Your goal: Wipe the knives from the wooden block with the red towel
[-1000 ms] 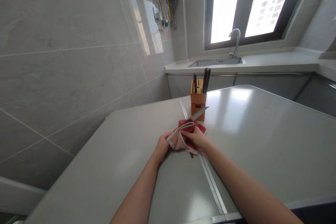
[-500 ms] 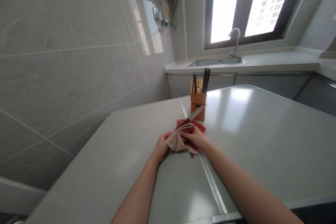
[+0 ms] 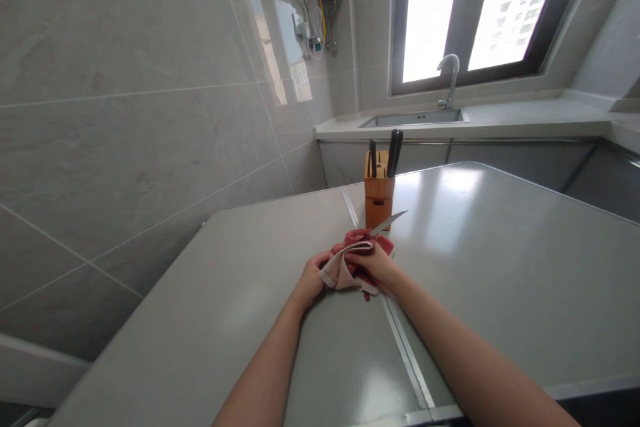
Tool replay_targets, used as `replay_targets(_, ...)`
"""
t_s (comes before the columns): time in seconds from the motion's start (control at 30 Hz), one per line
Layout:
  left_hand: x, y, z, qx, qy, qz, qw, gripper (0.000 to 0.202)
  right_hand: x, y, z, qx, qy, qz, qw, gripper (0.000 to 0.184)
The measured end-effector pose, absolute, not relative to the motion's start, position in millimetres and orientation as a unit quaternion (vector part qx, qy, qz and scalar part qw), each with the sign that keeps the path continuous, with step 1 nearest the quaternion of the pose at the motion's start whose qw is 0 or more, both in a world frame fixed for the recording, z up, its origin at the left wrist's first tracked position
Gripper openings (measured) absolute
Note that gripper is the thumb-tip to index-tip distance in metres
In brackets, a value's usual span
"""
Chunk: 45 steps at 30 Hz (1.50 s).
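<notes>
A red and beige cloth (image 3: 350, 260) is bunched over a knife on the grey table (image 3: 240, 307). The knife's bare steel blade (image 3: 389, 222) sticks out of the cloth toward the upper right. My right hand (image 3: 376, 265) is closed on the cloth, pressing it round the blade. At the cloth's near left edge, my left hand (image 3: 311, 279) is closed where the knife's handle lies hidden. Just behind stands a wooden knife block (image 3: 379, 193) with black handles in its slots.
A metal seam (image 3: 405, 353) runs down the table between two panels. Beyond the table are a counter with a sink (image 3: 415, 119) and tap (image 3: 450, 77) under a window. A tiled wall (image 3: 125, 100) rises on the left.
The blade has slid further out of the cloth to the right and dropped slightly, after pulling back half a second ago. Both hands stay on the cloth.
</notes>
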<state>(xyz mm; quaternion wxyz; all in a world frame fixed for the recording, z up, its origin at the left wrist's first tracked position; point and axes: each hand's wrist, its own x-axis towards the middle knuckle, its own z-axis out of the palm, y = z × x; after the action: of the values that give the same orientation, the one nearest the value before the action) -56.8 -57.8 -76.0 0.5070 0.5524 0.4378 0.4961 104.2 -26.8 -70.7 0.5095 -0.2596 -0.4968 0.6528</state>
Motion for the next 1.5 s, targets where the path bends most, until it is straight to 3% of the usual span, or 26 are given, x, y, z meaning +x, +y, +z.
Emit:
replay_targets(0.43,-54.4,-57.0,-76.5,0.484,0.406,0.507,0.587,0.037,104.9,-23.8,-74.0,-0.285,-0.485,0.648,0.514,0.037)
replay_targets(0.8,-53.7,-58.0,-74.2,0.473,0.426,0.531,0.56,0.031,102.0,-24.0,-75.9,-0.273,-0.482,0.647,0.524,0.031)
replay_targets(1.27,-54.0,-56.7,-77.2,0.436,0.435,0.537,0.577,0.047,102.4,-24.1,-75.8,-0.274,-0.468,0.662,0.518,0.028)
replay_targets(1.5,-55.5,-54.5,-79.6,0.476,0.429,0.52,0.564,0.032,103.9,-23.7,-74.7,-0.274,-0.49,0.65,0.512,0.035)
